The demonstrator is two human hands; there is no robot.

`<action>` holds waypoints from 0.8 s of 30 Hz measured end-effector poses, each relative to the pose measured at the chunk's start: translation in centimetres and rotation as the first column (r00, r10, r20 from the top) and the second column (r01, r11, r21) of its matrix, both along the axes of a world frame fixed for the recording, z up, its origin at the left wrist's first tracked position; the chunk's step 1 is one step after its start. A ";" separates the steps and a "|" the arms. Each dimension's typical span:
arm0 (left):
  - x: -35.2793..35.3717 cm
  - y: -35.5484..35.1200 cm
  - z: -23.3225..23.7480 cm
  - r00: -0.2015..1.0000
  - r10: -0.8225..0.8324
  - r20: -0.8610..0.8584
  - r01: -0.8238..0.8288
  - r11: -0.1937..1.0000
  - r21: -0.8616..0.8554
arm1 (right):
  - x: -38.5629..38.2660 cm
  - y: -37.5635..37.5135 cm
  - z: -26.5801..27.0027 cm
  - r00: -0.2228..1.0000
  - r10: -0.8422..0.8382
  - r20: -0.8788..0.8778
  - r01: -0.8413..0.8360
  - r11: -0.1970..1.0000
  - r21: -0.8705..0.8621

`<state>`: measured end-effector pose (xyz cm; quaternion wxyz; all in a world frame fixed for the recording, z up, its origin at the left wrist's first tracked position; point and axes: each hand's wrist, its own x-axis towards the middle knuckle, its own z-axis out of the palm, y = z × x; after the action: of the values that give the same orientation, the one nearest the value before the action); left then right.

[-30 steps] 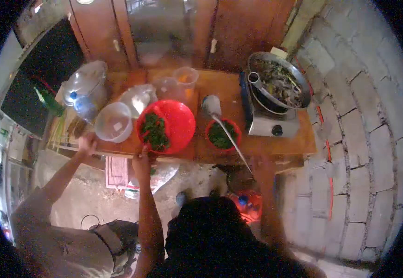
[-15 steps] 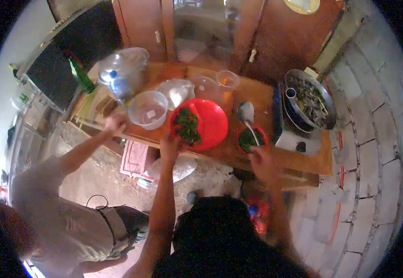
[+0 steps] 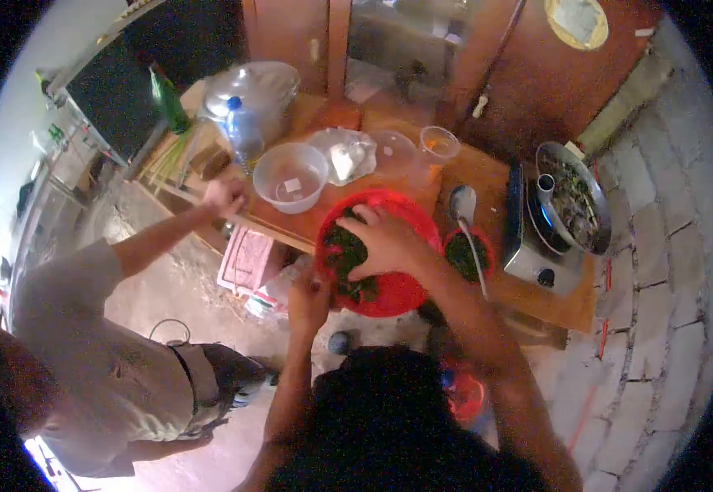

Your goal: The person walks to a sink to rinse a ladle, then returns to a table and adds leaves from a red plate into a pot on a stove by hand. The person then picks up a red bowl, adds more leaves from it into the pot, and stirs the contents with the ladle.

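A large red basin [image 3: 418, 287] extends over the front edge of the table, with dark green chopped leaves [image 3: 344, 254] on its left side. My left hand [image 3: 309, 299] is closed on the basin's near left rim. Inside the basin, my right hand [image 3: 385, 239] is over the leaves, thumb and fingers spread wide around them. To the right stands a smaller red bowl [image 3: 460, 254] of dark greens, with a metal spoon [image 3: 467, 215] lying across it. Part of the leaves is hidden under my right hand.
A pan of food [image 3: 569, 201] sits on a lit gas stove [image 3: 529, 261] at right. A clear plastic bowl [image 3: 291, 176], a bottle with a blue cap [image 3: 243, 131] and a small tub [image 3: 439, 144] stand behind. At left, another person's hand [image 3: 225, 195] rests by the table edge.
My right hand has left the spoon and moved left into the red basin, over the leaves. The basin has come nearer to me, with my left hand at its rim.
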<state>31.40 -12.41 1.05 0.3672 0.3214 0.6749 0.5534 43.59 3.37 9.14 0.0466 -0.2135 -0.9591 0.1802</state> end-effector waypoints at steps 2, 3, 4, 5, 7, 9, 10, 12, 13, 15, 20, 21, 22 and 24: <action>0.8 -1.1 1.5 0.999 -0.006 0.039 0.006 1.000 -0.005 | 0.7 -1.3 0.4 0.999 0.020 0.038 -0.022 0.999 0.042; 1.2 -1.4 2.0 0.998 -0.021 0.067 0.022 1.000 -0.012 | 1.2 -2.0 0.3 0.997 0.031 0.065 -0.036 0.996 0.080; 1.4 -1.7 2.0 0.997 -0.020 0.078 0.022 1.000 -0.017 | 1.6 -2.6 0.0 0.996 0.048 0.071 -0.053 0.996 0.065; 1.7 -1.8 1.9 0.994 -0.040 0.104 0.044 0.998 -0.036 | 2.2 -3.0 -0.5 0.996 0.046 0.079 -0.051 0.997 0.061; 2.1 -1.9 1.7 0.988 -0.073 0.133 0.081 0.995 -0.061 | 3.4 -3.7 -1.7 0.994 0.101 -0.032 -0.101 0.995 -0.015; 2.5 -1.9 1.9 0.993 -0.101 0.065 0.107 0.991 -0.083 | 4.6 -4.1 -2.1 0.996 0.086 -0.013 -0.087 0.994 -0.073; 2.8 -1.8 2.3 0.990 -0.121 0.068 0.127 0.988 -0.088 | 5.2 -4.2 -2.2 0.997 0.082 0.003 -0.081 0.989 -0.123; 3.4 -1.5 3.7 0.984 -0.175 0.023 0.176 0.983 -0.051 | 6.5 -3.8 -1.9 0.998 0.018 -0.065 -0.029 0.986 -0.167; 3.7 -1.4 4.1 0.979 -0.201 0.025 0.202 0.978 -0.054 | 7.2 -3.3 -1.4 0.990 -0.025 -0.136 -0.003 0.979 -0.201; 4.1 -0.7 4.8 0.961 -0.274 0.043 0.277 0.957 -0.082 | 9.1 -2.4 1.1 0.969 -0.060 -0.238 0.001 0.971 -0.240; 7.1 1.2 7.5 0.912 -0.386 0.140 0.392 0.920 -0.015 | 15.0 -0.9 7.7 0.940 -0.174 -0.292 0.055 0.926 -0.373; 8.1 1.8 8.2 0.888 -0.378 0.263 0.387 0.922 0.018 | 16.3 -0.8 8.8 0.932 -0.219 -0.290 0.115 0.934 -0.338; 8.9 2.5 9.0 0.860 -0.441 0.258 0.441 0.895 0.058 | 17.5 -0.8 10.3 0.928 -0.224 -0.299 0.099 0.920 -0.380; 9.9 3.6 10.2 0.856 -0.482 0.184 0.490 0.872 0.003 | 19.9 -0.8 13.1 0.927 -0.260 -0.271 0.141 0.909 -0.391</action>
<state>41.33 -8.78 11.27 0.5611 0.4222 0.5480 0.4546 63.49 2.62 22.19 0.1782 -0.2851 -0.8612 0.3812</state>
